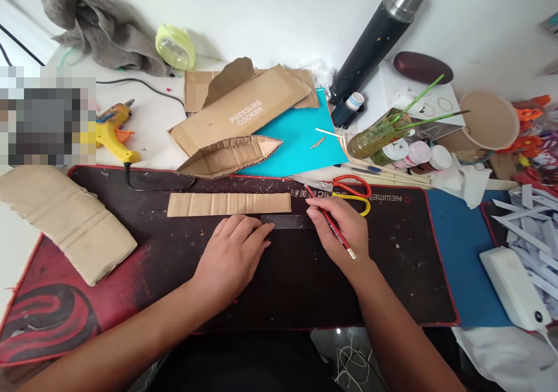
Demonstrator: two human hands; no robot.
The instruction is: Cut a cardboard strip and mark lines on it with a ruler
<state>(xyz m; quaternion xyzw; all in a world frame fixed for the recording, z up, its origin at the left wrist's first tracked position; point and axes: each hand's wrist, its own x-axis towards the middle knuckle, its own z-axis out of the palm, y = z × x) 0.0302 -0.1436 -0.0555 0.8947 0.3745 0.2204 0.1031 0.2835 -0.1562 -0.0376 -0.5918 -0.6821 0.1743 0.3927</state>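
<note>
A narrow cardboard strip (229, 204) lies flat on the dark desk mat (279, 287). Just below its right half is a clear ruler (290, 222), with my left hand (233, 252) closed at the ruler's left end, thumb and fingertips pressed together on it. My right hand (342, 229) holds a red pencil (333, 227) near the ruler's right end, eraser end toward me. Beyond the strip stands a boat-shaped cardboard piece (231, 157). Scissors (349, 187) with red and yellow handles lie just beyond my right hand.
At the left are a bent cardboard piece (72, 223) and a yellow glue gun (114, 136) with its cord. Behind lie cardboard sheets (244, 110) on blue paper (283, 142). A black flask (375, 38), paint jars (416, 154), a white power bank (512, 287) and paper strips occupy the right.
</note>
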